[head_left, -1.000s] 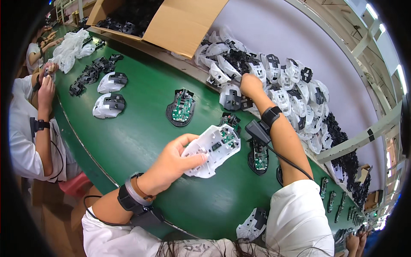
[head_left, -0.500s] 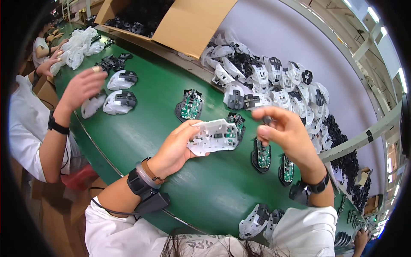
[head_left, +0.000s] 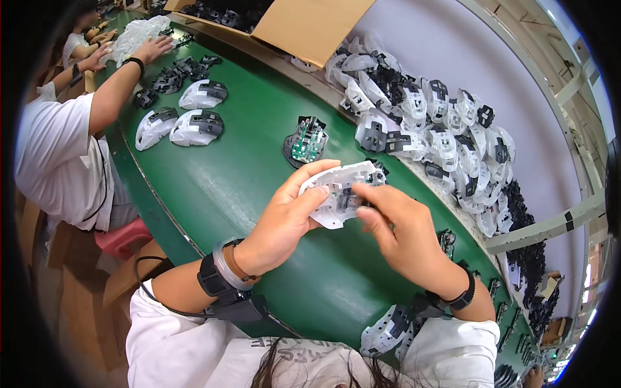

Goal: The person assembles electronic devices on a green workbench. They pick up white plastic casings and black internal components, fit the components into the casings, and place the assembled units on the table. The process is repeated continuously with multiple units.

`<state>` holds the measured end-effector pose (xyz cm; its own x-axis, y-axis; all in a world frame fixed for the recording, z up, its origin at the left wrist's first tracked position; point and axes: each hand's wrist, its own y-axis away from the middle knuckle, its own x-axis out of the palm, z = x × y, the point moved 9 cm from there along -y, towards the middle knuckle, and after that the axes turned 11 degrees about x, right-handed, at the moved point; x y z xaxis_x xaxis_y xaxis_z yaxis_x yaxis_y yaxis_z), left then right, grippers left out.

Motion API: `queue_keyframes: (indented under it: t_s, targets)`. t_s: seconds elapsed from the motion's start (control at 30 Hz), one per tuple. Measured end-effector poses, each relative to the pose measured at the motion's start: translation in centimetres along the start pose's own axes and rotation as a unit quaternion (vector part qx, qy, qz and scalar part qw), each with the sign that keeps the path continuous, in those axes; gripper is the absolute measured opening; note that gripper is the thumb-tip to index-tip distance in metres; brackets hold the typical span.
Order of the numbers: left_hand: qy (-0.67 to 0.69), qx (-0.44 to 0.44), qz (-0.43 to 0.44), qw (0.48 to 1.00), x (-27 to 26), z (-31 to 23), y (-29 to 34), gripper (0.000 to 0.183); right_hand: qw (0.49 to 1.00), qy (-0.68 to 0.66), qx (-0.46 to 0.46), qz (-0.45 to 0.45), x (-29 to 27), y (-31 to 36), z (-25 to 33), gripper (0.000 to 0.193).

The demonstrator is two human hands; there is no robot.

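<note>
My left hand (head_left: 284, 220) grips a white mouse top shell (head_left: 346, 174), its hollow inner side turned up above the table. Over the shell, the bent fingers of my right hand (head_left: 411, 236) are at a small dark plastic part (head_left: 347, 199) inside it; motion blurs the fingertips, and they partly cover the part. Just beyond lies a dark mouse base with a green circuit board (head_left: 307, 145). Another such base shows only in part behind the shell and my fingers. Near my body rests a white and grey mouse shell (head_left: 386, 330).
On the left, a co-worker's arm (head_left: 116, 97) reaches past three white and grey mouse shells (head_left: 197, 128) and black parts (head_left: 169, 79). An open carton (head_left: 310, 29) of black parts stands at the back. Mouse shells are heaped (head_left: 446, 149) along the right shelf.
My right hand has moved left and down, bringing the small dark part into the shell. The co-worker's hand has left the shells and reaches farther back; another white shell now stands there.
</note>
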<state>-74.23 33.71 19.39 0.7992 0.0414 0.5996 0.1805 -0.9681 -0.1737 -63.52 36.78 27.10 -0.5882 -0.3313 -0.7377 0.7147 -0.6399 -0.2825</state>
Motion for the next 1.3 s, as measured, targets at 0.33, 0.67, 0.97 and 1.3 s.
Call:
queue_keyframes:
  t_s: [0.33, 0.67, 0.97, 1.3]
  targets:
    - [-0.047, -0.005, 0.029, 0.998, -0.5, 0.5, 0.2, 0.037, 0.981, 0.12, -0.069, -0.136, -0.1, 0.0, 0.0, 0.021]
    - [-0.164, 0.027, 0.027, 0.986, -0.6, -0.3, 0.5, 0.046, 0.969, 0.214, -0.116, -0.044, 1.7, 0.9, 0.9, 0.023]
    - [-0.182, 0.031, 0.031, 0.982, -0.4, 0.0, 0.5, 0.037, 0.866, 0.376, -0.314, -0.103, 4.2, 4.0, 2.8, 0.032]
    - [-0.318, 0.012, 0.121, 0.94, 1.7, -0.6, 1.4, 0.038, 0.896, 0.234, -0.351, -0.139, 2.5, 8.7, 2.4, 0.028]
